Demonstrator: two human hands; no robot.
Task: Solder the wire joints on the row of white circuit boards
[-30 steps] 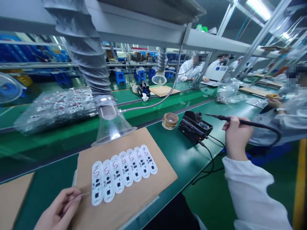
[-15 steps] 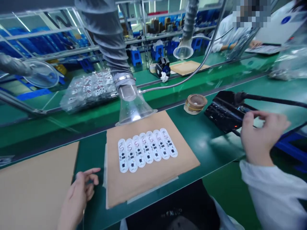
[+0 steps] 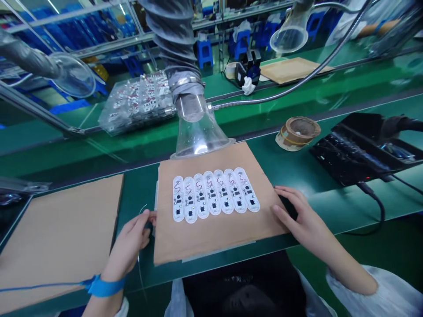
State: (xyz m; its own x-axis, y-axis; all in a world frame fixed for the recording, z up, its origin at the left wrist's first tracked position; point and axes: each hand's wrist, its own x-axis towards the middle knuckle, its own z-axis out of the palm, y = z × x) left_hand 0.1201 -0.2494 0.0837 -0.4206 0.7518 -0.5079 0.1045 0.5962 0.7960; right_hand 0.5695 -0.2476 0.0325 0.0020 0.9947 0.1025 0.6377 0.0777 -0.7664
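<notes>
A brown cardboard sheet [image 3: 211, 240] lies before me, bearing a row of several white, rounded circuit boards [image 3: 216, 193] with black chips and thin red wires. My left hand [image 3: 134, 235] is at the sheet's left edge, fingers curled and fingertips against it. A thin pale strand, like solder wire [image 3: 141, 275], runs through that hand, showing above the thumb and below the palm. A blue wrist strap [image 3: 105, 286] circles the left wrist. My right hand [image 3: 302, 220] grips the sheet's right edge, thumb on top; the other fingertips are partly hidden.
A clear fume hood [image 3: 201, 136] hangs just behind the boards. On the right are a tape roll [image 3: 297, 132] and a black device [image 3: 350, 149] with cables. Another cardboard sheet [image 3: 69, 229] lies left. Bagged parts [image 3: 139, 101] sit beyond the bench; a co-worker's arm [image 3: 380, 28] shows far right.
My right hand has come from the black device down to the cardboard's right edge. My left hand has moved right to its left edge. The view has shifted.
</notes>
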